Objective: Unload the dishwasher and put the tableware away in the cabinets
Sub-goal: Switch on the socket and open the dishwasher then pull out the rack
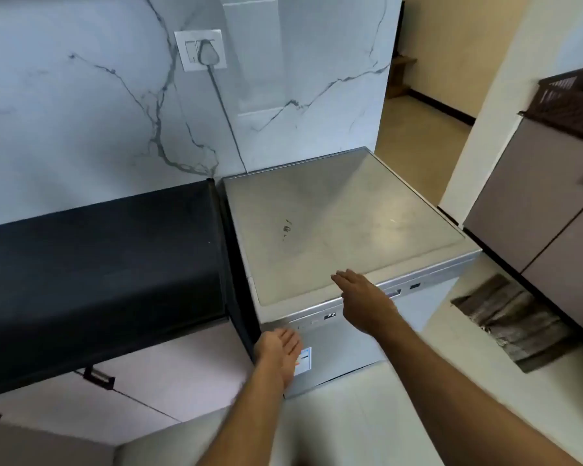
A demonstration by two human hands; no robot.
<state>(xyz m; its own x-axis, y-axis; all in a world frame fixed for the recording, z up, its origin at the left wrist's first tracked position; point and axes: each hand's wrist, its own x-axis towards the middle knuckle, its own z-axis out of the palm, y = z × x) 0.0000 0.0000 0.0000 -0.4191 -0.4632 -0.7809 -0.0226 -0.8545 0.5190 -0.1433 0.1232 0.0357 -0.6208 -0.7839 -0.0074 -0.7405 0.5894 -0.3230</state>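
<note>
Marble-veined wall is backing the closed dishwasher beside the black counter, while the left hand and right hand, both spread and holding nothing, are reaching toward its door, likely to open it.

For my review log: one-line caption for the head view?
Both open hands, left hand and right hand, reach toward the closed dishwasher.

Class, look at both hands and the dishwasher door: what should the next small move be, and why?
Probably pull the door open. The dishwasher is shut, the right hand reaches open toward its top front edge, and the left hand is open at the door front, holding nothing.
</note>
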